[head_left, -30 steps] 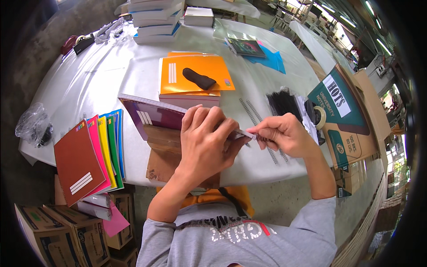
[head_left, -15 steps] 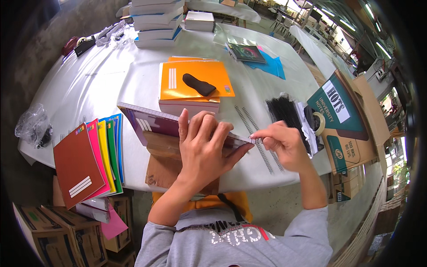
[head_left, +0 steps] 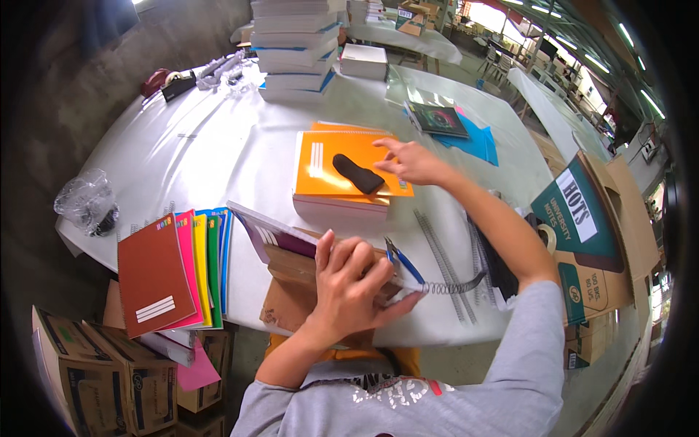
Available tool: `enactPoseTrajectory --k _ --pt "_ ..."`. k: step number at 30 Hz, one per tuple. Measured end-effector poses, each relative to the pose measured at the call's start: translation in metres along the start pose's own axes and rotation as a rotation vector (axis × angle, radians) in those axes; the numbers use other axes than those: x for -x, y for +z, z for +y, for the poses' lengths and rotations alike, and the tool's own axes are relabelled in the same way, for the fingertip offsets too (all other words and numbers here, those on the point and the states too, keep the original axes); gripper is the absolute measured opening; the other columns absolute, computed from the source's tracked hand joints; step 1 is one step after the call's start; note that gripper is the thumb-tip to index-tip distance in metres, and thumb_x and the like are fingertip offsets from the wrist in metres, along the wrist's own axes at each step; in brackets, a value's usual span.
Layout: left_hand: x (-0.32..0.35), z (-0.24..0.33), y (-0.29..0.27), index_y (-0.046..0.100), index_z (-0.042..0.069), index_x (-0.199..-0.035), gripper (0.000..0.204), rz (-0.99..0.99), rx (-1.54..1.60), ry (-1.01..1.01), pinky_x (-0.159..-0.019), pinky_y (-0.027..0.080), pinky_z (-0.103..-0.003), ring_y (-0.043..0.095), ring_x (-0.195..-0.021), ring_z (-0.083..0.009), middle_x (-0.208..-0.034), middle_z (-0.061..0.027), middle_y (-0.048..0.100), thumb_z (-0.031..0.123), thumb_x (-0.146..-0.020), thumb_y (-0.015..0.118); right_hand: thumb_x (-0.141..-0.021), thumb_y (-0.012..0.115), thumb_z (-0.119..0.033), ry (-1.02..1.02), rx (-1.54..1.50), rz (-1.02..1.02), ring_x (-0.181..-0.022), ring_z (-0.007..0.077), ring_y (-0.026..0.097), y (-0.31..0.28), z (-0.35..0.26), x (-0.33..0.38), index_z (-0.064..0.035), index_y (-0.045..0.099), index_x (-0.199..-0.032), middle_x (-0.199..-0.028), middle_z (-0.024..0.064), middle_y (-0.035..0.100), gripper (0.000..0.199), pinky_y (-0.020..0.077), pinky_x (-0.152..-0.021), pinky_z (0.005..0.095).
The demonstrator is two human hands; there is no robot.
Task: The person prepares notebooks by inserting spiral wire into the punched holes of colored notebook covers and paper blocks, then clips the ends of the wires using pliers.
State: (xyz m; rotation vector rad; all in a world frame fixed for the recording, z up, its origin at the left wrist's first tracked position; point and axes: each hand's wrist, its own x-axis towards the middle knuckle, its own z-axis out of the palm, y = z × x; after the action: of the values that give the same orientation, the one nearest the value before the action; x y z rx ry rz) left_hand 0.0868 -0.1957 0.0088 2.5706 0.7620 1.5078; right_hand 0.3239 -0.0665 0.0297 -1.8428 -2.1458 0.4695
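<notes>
Purple covers the spiral-bound notebook that stands tilted at the centre of the head view, against a brown wooden block. The left hand grips its near side, fingers curled over the upper edge and thumb stretched toward the notebook's right end, much as half a second ago.

The right hand has changed place: earlier it pinched at the notebook's right end, and now it reaches to the upper centre of the frame, over a bright orange notebook. Its fingers are loosely spread beside a long, curved black object; nothing shows in its grasp, and whether it touches the orange cover I cannot tell.

Where the right hand was, a thin grey wire coil now runs loose from the notebook's right end, crossing two long straight coils on the white-covered table. Blue-handled metal pliers now show just beyond the left hand. Everything on the table sits farther right and lower in the frame than before.
</notes>
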Motion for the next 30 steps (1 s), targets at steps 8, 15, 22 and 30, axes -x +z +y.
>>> enactPoseTrajectory --k 8,15,22,30 --pt "0.002 0.005 0.007 0.060 0.013 -0.071 0.040 0.002 0.039 -0.039 -0.101 0.020 -0.047 0.048 -0.084 -0.0250 -0.074 -0.0062 0.043 0.047 -0.058 0.076 -0.065 0.075 -0.023 0.148 -0.245 0.137 -0.091 0.0250 0.062 0.086 0.038 -0.071 0.0016 0.052 -0.120 -0.098 0.0150 0.064 0.065 0.0487 -0.081 0.0335" --pt "-0.005 0.002 0.005 0.056 0.012 -0.073 0.039 -0.013 0.006 -0.039 -0.099 0.025 -0.044 0.051 -0.089 -0.0235 -0.079 -0.0052 0.047 0.047 -0.063 0.074 -0.080 0.063 0.000 -0.453 -1.379 0.165 -0.095 0.0284 0.063 0.003 -0.025 0.082 -0.0013 0.054 -0.112 -0.102 0.0158 0.061 0.034 0.0526 -0.083 0.0410" --pt "-0.002 -0.002 0.002 0.055 0.013 -0.069 0.041 -0.044 0.018 -0.019 -0.101 0.023 -0.045 0.052 -0.091 -0.0228 -0.077 -0.0040 0.047 0.048 -0.064 0.075 -0.076 0.073 -0.016 -0.508 -1.399 -0.001 -0.081 0.0245 0.063 0.028 -0.042 0.159 -0.0018 0.071 -0.078 -0.083 0.0172 0.067 0.014 0.0490 -0.075 0.0337" --pt "-0.005 -0.004 0.010 0.057 0.011 -0.069 0.042 -0.033 0.030 0.004 -0.103 0.019 -0.047 0.051 -0.094 -0.0262 -0.076 -0.0070 0.047 0.047 -0.059 0.077 -0.062 0.069 0.005 -0.458 -0.726 0.268 -0.067 0.0153 0.059 0.020 -0.036 0.146 -0.0039 0.070 -0.075 -0.076 0.0076 0.069 0.015 0.0439 -0.061 0.0263"
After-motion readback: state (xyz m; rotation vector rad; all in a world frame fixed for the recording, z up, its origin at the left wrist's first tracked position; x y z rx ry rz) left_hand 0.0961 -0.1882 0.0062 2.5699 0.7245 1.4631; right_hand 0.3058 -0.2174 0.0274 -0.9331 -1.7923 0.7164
